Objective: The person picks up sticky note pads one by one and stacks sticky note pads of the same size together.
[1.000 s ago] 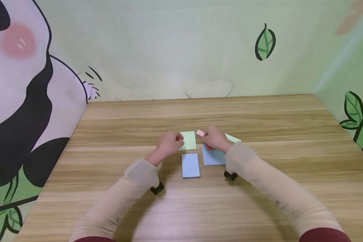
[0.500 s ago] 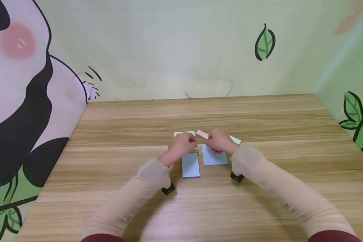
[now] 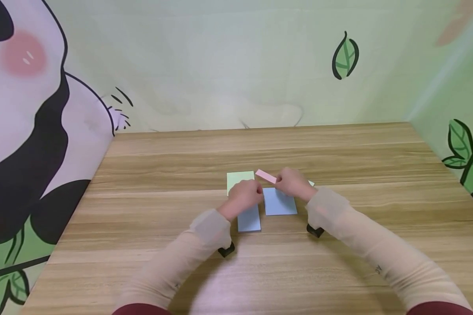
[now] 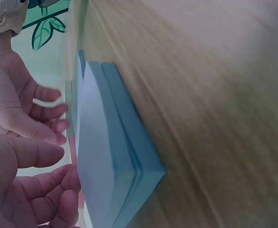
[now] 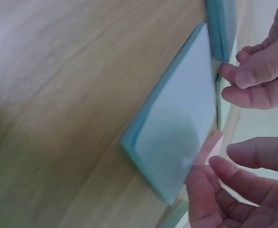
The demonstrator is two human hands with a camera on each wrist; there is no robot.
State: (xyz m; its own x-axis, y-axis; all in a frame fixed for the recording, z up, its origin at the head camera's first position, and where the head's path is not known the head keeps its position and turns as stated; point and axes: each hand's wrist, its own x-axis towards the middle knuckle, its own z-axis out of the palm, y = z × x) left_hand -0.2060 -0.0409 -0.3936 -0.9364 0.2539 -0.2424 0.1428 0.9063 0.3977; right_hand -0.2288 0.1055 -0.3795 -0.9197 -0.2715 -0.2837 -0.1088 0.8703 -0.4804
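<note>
My left hand [image 3: 245, 195] is over the gap between a light green sticky note pad [image 3: 239, 176] and a narrow blue sticky note pad [image 3: 249, 220], covering part of both. Its fingers are loosely bent, and the left wrist view shows a gap between thumb and index finger. My right hand [image 3: 293, 183] lies at the right end of a pink sticky note pad [image 3: 265, 176], a long slim one. In the right wrist view its fingertips are beside the pink pad, thumb apart; contact is unclear. A square blue sticky note pad [image 3: 280, 204] lies just below this hand.
A second light green pad [image 3: 311, 183] shows only a corner behind my right hand. All the pads lie close together on a wood-grain table [image 3: 181, 157]. A printed backdrop [image 3: 220, 65] stands behind the table's far edge.
My left hand has moved right and nearer to me, from the left green pad toward the narrow blue one. My right hand has slid right, uncovering more of the pink pad.
</note>
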